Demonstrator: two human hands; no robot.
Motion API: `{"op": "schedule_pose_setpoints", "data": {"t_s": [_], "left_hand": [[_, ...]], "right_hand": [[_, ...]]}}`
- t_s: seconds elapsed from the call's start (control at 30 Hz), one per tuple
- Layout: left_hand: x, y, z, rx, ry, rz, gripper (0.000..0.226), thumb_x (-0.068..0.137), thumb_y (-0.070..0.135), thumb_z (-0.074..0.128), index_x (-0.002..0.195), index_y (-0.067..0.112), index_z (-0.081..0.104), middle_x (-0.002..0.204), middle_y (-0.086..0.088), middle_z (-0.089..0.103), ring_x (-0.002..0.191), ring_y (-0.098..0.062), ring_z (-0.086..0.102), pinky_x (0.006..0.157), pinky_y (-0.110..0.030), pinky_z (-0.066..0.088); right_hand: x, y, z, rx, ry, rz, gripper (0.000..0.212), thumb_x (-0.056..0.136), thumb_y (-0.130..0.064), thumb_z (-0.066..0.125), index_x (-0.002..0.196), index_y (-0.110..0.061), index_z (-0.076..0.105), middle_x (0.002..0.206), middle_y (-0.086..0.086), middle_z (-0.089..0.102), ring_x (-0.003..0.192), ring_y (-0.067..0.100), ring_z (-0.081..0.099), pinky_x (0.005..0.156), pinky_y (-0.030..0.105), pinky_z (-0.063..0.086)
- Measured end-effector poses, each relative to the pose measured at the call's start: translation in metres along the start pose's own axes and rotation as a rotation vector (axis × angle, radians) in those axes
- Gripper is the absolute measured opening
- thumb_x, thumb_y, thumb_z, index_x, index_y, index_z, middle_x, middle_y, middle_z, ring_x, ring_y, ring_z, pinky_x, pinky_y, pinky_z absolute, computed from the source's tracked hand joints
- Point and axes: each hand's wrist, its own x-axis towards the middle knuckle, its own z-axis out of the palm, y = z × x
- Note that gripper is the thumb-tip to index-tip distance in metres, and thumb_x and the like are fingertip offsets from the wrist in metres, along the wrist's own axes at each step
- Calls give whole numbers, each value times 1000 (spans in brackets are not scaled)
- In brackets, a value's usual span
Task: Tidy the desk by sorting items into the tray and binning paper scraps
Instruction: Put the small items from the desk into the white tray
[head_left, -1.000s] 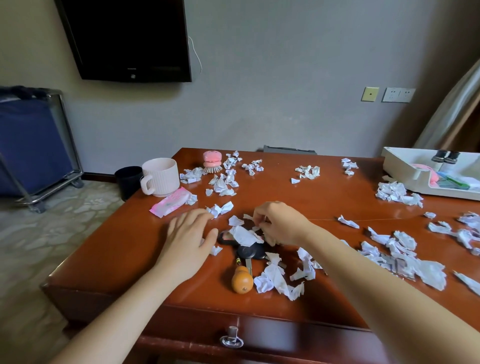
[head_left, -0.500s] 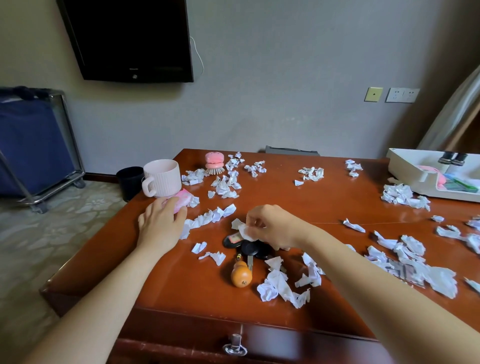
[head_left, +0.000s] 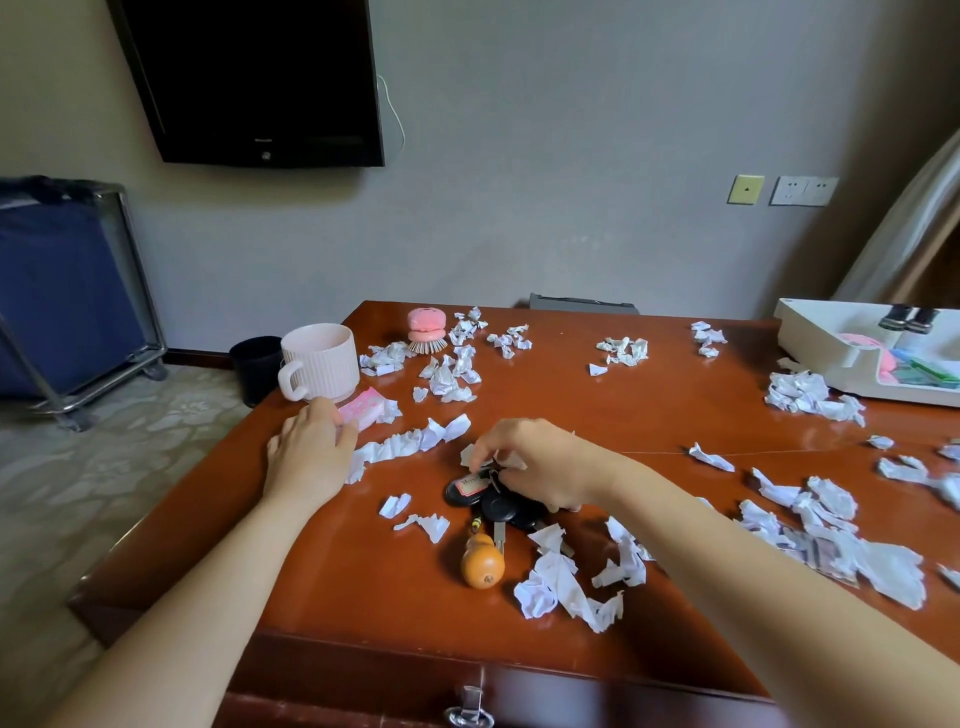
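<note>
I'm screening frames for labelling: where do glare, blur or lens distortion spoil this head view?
Head view: pale glare streaks the glossy red-brown wooden desk beside the white plastic tray; crumpled white paper scraps at the right edge are blurred; wide-angle distortion tilts the black wall television.

You have crumpled white paper scraps (head_left: 556, 582) strewn across the desk (head_left: 363, 597); the white tray (head_left: 802, 332) sits far right.

Glossy wooden desk (head_left: 597, 405), crumpled paper scraps (head_left: 558, 584), ribbed mug (head_left: 321, 361).
</note>
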Motion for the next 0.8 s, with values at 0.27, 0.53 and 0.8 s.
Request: {"op": "schedule_pose_setpoints", "data": {"t_s": [0.27,0.53,0.8], "left_hand": [[-5,1,0,13,-49,6,53,89,31,56,134,9,38,129,-16,49,120,-32,43,99,-44,35],[-2,13,-10,93,-178,25,45,90,39,54,126,14,45,127,-8,52,118,-27,48,96,-39,37],[-10,35,-22,-35,-136,134,12,93,27,54,93,17,47,93,-5,59,69,-14,50,54,-17,39]], "right_hand": [[-6,-1,-13,8,-105,32,10,90,-7,50,92,-14,55,101,6,56,50,22,60,38,26,48],[-13,0,-38,-49,47,-69,5,88,-12,60,84,-11,63,88,-2,62,90,20,62,81,35,54],[-31,10,-56,-10,254,-55,9,91,-15,58,87,-9,62,88,0,66,84,18,65,78,33,55]]}}
